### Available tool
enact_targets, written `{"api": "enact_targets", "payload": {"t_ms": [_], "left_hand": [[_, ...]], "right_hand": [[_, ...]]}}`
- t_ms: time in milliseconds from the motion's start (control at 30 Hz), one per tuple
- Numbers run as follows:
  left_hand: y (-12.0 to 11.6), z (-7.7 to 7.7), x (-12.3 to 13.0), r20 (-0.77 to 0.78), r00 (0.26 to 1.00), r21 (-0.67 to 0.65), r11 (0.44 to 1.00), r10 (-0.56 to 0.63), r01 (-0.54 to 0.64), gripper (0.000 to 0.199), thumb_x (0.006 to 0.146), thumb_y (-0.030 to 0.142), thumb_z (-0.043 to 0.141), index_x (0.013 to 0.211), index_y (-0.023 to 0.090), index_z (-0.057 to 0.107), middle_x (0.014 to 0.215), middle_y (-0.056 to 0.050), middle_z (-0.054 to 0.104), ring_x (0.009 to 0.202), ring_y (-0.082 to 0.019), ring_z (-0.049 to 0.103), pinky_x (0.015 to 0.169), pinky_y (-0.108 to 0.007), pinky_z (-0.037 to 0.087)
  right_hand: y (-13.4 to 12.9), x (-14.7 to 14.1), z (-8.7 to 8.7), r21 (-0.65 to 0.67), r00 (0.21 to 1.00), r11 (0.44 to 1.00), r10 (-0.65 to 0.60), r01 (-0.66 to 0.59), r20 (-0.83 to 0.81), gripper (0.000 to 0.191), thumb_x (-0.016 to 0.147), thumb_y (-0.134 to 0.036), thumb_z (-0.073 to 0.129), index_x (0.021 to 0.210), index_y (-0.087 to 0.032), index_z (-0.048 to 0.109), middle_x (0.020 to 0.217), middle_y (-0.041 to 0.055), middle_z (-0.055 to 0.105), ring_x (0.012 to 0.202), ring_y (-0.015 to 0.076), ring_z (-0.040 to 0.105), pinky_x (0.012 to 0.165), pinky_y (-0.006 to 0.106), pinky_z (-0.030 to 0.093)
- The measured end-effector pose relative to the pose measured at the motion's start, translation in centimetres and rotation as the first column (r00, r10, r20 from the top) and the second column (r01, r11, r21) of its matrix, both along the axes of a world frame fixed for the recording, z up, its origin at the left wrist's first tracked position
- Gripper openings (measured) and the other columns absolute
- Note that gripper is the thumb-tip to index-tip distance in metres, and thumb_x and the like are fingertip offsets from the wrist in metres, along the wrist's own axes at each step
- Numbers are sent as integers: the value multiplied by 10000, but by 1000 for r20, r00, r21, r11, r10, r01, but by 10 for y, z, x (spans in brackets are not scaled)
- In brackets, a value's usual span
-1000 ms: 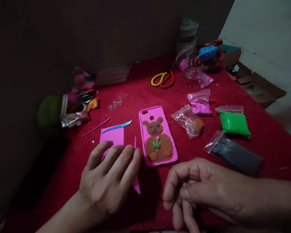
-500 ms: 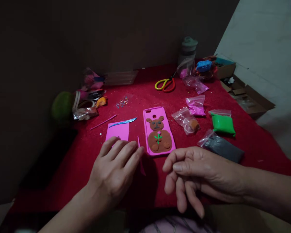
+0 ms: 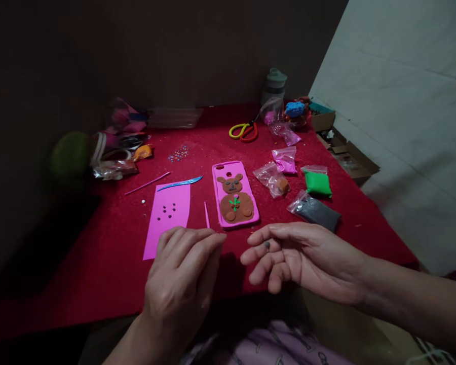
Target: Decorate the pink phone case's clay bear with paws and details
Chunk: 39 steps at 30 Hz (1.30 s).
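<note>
The clay-like bear [image 3: 243,204] looks matt, the green-filled plastic bag [image 3: 317,183] glossy.

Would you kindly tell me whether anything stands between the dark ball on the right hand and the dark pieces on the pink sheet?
Yes: in this view, the left hand and slim pink stick lie between the dark ball on the right hand and the dark pieces on the pink sheet. Nothing visible covers those pieces.

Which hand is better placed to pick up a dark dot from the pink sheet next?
Probably the left hand: it is by the pink sheet, nearer the dark dots, though I can't tell whether it holds anything. The right hand is farther off and has a dark ball resting on it.
</note>
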<state>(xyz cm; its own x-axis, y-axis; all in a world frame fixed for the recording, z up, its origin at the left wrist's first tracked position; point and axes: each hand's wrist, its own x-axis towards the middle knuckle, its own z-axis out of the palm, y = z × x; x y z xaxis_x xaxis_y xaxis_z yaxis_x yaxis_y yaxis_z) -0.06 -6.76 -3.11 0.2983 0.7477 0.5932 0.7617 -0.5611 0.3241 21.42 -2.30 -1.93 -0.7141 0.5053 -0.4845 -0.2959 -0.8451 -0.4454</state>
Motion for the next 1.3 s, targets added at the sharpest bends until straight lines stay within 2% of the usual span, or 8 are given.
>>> {"api": "enact_targets", "payload": {"t_ms": [167,533,700,833,900,1033,1300], "left_hand": [[-8,-1,0,39,999,7,1000,3,-3,197,846,-19,587,999,101,622,890,-66,653,844,-148,573,783,-326,410],[-14,-8,0,91,996,-61,998,-12,17,208,866,-2,556,1026,113,620,933,-65,643,894,-142,564,821,-307,419],[-19,-2,5,217,976,-185,982,3,38,223,883,39,556,1050,175,611,969,-24,623,922,-119,572,813,-263,454],[-21,7,15,322,946,-319,945,34,75,195,904,101,554,1024,242,613,967,13,594,916,-94,577,758,-206,475],[-20,9,20,319,948,-362,927,21,101,177,906,125,560,1024,243,618,958,5,578,899,-102,575,745,-213,482],[-17,9,30,268,963,-341,934,-13,107,190,891,132,580,1058,212,620,930,-24,555,851,-139,565,734,-275,483],[-11,6,36,231,972,-328,937,-43,120,58,863,127,618,885,178,635,809,-23,561,772,-166,525,673,-329,431]], "right_hand": [[-10,-2,-4,112,999,993,-27,29,-18,244,937,-96,380,1042,-33,590,1002,217,689,789,244,731,611,270,590],[-26,-7,-14,130,993,990,-33,48,-116,205,932,-89,405,1051,-53,568,918,177,702,715,213,728,525,227,574],[-26,-8,-17,136,995,989,-43,55,-92,209,929,-98,423,1092,-62,547,942,183,693,724,212,727,514,216,570],[-25,-9,-18,141,996,988,-58,67,-66,248,907,-103,462,1145,-89,532,890,127,674,711,212,724,478,204,563],[-25,-10,-18,139,996,988,-59,67,-59,254,902,-111,473,1149,-104,529,855,98,655,696,208,721,453,198,556],[-24,-11,-19,145,997,988,-41,50,-62,257,914,-146,471,1154,-99,547,842,102,647,662,196,711,405,182,536],[-25,-12,-19,156,993,986,-34,51,-112,266,926,-156,481,1159,-98,596,888,109,656,623,171,707,397,173,535]]}}
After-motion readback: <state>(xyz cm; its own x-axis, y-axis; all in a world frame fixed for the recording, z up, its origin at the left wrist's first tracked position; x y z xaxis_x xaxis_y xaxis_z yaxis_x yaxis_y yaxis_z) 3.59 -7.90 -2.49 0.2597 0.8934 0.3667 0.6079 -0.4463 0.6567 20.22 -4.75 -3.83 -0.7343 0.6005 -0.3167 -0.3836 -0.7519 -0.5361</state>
